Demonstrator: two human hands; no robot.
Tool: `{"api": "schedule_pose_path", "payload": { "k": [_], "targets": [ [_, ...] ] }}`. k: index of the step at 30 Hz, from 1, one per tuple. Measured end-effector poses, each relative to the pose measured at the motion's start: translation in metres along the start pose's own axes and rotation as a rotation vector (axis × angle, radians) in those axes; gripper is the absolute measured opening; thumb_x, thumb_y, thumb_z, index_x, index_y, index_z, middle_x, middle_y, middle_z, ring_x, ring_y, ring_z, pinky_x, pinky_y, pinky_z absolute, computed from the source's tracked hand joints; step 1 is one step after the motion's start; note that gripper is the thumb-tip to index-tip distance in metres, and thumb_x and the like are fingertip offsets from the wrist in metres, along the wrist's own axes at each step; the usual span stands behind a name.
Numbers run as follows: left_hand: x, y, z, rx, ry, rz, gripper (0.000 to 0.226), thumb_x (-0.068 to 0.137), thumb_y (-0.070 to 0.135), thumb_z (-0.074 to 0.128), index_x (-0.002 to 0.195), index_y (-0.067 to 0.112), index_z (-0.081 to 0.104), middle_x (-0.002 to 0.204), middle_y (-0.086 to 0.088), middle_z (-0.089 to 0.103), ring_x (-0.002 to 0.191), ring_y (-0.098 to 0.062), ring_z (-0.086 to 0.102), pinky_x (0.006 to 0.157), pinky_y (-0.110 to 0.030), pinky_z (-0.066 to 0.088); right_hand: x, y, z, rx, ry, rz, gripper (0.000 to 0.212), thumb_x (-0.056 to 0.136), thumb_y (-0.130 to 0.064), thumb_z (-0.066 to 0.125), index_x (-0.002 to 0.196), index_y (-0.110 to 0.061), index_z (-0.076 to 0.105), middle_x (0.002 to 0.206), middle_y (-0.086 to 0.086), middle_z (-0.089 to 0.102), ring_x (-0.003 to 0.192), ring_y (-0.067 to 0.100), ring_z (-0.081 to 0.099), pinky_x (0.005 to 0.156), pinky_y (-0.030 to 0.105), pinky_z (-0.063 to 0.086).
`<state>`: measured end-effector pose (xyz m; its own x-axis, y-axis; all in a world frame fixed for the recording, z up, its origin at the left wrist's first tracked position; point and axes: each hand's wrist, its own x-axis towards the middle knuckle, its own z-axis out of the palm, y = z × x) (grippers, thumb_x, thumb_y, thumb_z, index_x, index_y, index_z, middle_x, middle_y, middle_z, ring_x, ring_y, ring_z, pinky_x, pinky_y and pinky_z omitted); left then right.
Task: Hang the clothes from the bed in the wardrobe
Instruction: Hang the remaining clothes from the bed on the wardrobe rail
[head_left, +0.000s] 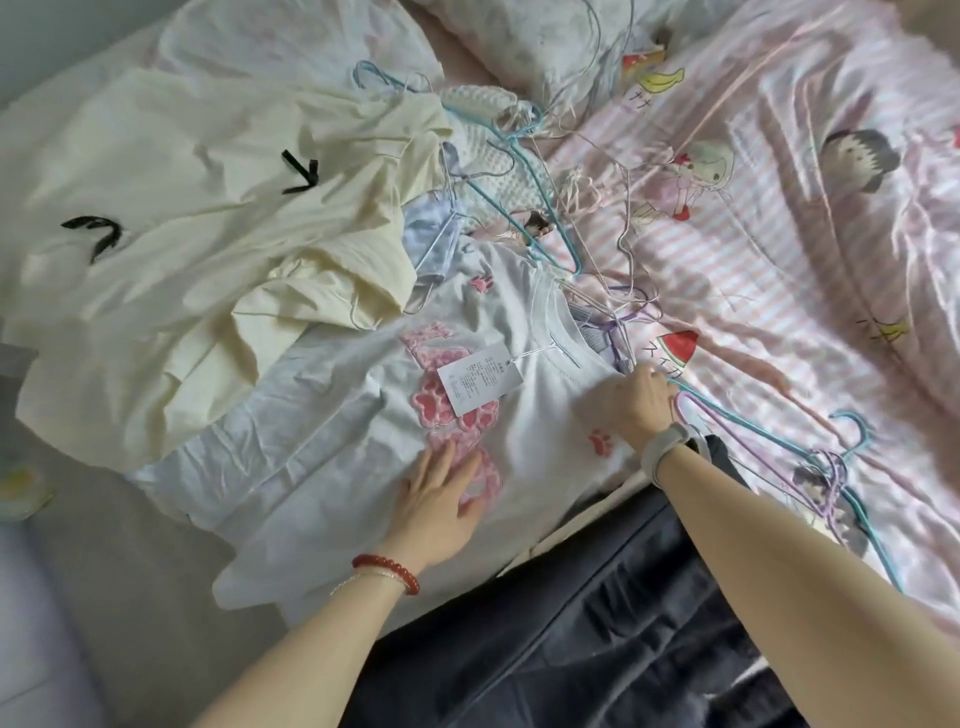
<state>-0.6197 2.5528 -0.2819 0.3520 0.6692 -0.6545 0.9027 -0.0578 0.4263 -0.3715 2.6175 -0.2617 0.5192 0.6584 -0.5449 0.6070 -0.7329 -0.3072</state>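
A white T-shirt (332, 395) lies spread flat on the bed (779, 249), its hem hanging over the bed's near edge and its neckline turned toward the pink striped duvet. Pink appliqué shapes run down its front, and a paper tag (479, 378) on a string rests just below the neckline.

The left hand (441, 499) lies palm down on the lower front of the T-shirt, fingers straight and slightly spread, pressing the cloth flat over the pink appliqué. A red bead bracelet (387, 569) circles that wrist.

The right hand (631, 402) rests on the T-shirt's shoulder, beside the neckline, with its fingers curled down into the fabric at the shirt's edge. Whether they pinch the cloth, or the wire lying there, cannot be told. A pale wristband (665, 452) sits on that wrist.

Just beyond the right hand, off the T-shirt's shoulder, a teal wire hanger (810, 457) and a purple wire hanger (737, 441) lie together on the duvet. Above the T-shirt's neckline a tangle of more wire hangers (524, 208) is heaped across a white knitted piece.

A cream garment (197, 208) with black bows overlaps the T-shirt's far sleeve, and a light blue garment (436, 234) is crumpled between the two.
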Motion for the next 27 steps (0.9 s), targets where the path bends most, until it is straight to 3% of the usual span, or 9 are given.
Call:
{"api": "schedule_pose_path", "payload": {
  "k": [3, 9, 15, 17, 20, 24, 27],
  "targets": [
    [0.005, -0.004, -0.002, 0.000, -0.016, 0.004, 0.055, 0.096, 0.050, 0.030, 0.144, 0.042, 0.005, 0.154, 0.008, -0.016, 0.141, -0.020, -0.018, 0.113, -0.046, -0.004, 0.003, 0.002, -0.001, 0.024, 0.063, 0.011, 0.041, 0.088, -0.008, 0.036, 0.125, 0.010, 0.036, 0.132, 0.028, 0.033, 0.125, 0.038, 0.024, 0.101, 0.047, 0.025],
    [0.005, -0.001, -0.001, 0.008, -0.015, -0.017, 0.056, 0.096, 0.050, 0.030, 0.144, 0.043, 0.003, 0.154, 0.008, -0.016, 0.141, -0.020, -0.018, 0.113, -0.044, -0.004, 0.001, -0.003, -0.005, 0.131, 0.030, 0.052, 0.045, 0.085, -0.001, 0.041, 0.128, 0.012, 0.035, 0.141, 0.027, 0.021, 0.130, 0.038, 0.024, 0.104, 0.041, 0.025],
    [0.002, -0.001, 0.001, 0.003, -0.006, -0.036, 0.055, 0.095, 0.051, 0.029, 0.144, 0.044, 0.004, 0.154, 0.008, -0.013, 0.141, -0.019, -0.016, 0.113, -0.041, -0.004, -0.003, 0.000, -0.011, 0.170, 0.080, -0.046, 0.029, 0.084, 0.001, 0.038, 0.110, 0.010, 0.048, 0.123, 0.026, 0.041, 0.113, 0.037, 0.039, 0.094, 0.038, 0.031],
    [0.000, 0.000, 0.002, -0.005, -0.013, -0.041, 0.055, 0.095, 0.050, 0.030, 0.143, 0.045, 0.004, 0.154, 0.008, -0.012, 0.141, -0.019, -0.014, 0.112, -0.041, -0.004, -0.005, 0.000, -0.014, 0.157, 0.124, -0.117, 0.018, 0.084, 0.001, 0.036, 0.096, 0.001, 0.050, 0.100, 0.022, 0.049, 0.095, 0.031, 0.040, 0.083, 0.039, 0.033],
    [-0.007, 0.001, -0.001, -0.062, 0.009, -0.028, 0.052, 0.097, 0.040, 0.035, 0.145, 0.039, 0.014, 0.156, 0.006, -0.001, 0.143, -0.018, -0.005, 0.114, -0.040, 0.003, -0.020, -0.009, -0.011, 0.207, 0.150, -0.313, 0.014, 0.090, -0.002, 0.036, 0.099, 0.001, 0.047, 0.095, 0.021, 0.055, 0.086, 0.032, 0.049, 0.069, 0.037, 0.037],
    [-0.019, 0.008, -0.029, -0.262, 0.264, -0.020, 0.044, 0.097, 0.024, 0.041, 0.140, 0.019, 0.036, 0.150, -0.003, 0.028, 0.138, -0.016, 0.022, 0.109, -0.025, 0.018, -0.047, -0.026, -0.011, 0.343, 0.204, -0.483, 0.012, 0.092, -0.004, 0.041, 0.097, -0.001, 0.051, 0.087, 0.012, 0.058, 0.079, 0.029, 0.053, 0.064, 0.032, 0.034],
    [-0.028, 0.016, -0.074, -0.255, 0.525, 0.050, 0.046, 0.096, 0.018, 0.043, 0.141, 0.013, 0.033, 0.148, -0.005, 0.028, 0.137, -0.016, 0.023, 0.107, -0.022, 0.018, -0.067, -0.038, -0.027, 0.525, 0.175, -0.449, 0.012, 0.093, -0.008, 0.043, 0.097, -0.003, 0.053, 0.075, 0.000, 0.053, 0.070, 0.022, 0.048, 0.063, 0.033, 0.036]
  ]
}}
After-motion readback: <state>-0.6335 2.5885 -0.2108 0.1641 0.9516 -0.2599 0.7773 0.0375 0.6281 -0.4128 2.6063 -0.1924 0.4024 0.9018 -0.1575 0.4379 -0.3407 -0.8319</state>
